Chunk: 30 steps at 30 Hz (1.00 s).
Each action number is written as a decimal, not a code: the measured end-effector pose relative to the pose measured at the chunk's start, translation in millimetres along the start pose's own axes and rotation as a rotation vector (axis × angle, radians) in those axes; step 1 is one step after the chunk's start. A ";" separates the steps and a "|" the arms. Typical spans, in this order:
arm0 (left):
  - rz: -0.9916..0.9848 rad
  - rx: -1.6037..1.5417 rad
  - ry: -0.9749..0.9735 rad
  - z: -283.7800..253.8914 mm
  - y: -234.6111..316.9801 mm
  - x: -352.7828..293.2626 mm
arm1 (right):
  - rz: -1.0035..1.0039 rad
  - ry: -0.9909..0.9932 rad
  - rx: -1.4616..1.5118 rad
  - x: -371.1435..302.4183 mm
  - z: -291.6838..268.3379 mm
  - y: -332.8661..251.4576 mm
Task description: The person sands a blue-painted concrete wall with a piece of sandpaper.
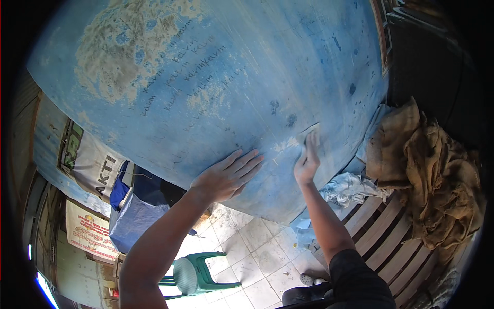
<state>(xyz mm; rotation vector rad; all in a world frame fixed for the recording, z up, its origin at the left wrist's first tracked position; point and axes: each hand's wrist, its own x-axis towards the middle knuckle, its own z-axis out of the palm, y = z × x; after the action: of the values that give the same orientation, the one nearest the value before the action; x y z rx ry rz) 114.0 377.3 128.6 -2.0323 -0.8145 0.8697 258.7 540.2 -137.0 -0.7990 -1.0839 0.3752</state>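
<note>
A blue painted wall [252, 103] with worn, flaking paint and dark handwriting fills the upper view. My left hand [226, 177] lies flat against it, fingers stretched and holding nothing. To its right, my right hand [308, 160] is raised to the wall with its fingers closed on a thin pale sheet [310, 129]. The sheet's upper edge shows against the paint, but the fingers cover the rest, so I cannot tell its exact kind. A small whitish scuffed patch [286, 145] is just left of that hand.
A green plastic stool [189, 275] stands on the white tiled floor [257, 257] below. At right is a slatted wooden bench [383, 232], with brown sacking [411, 154] and a crumpled silvery sheet [350, 189] near it. Blue fabric [136, 221] and banners [98, 159] are at left.
</note>
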 end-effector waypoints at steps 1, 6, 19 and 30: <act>0.000 -0.005 0.014 -0.7 1.4 5.1 | 0.108 0.093 -0.051 14.1 -1.6 10.1; -0.002 -0.009 -0.018 -0.1 4.1 -3.2 | 0.152 0.123 0.018 1.1 33.3 -64.3; -0.014 -0.028 -0.043 -5.1 2.2 -2.8 | 0.129 0.077 -0.074 -9.0 22.9 -66.9; -0.180 0.095 0.082 13.9 6.5 -65.2 | 0.330 0.016 0.086 6.3 17.3 -77.0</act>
<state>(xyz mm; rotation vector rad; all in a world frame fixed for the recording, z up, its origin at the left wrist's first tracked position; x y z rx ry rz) 67.9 329.3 136.1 -1.8674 -0.8790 0.7060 238.2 499.4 -72.3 -0.9040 -0.9146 0.6880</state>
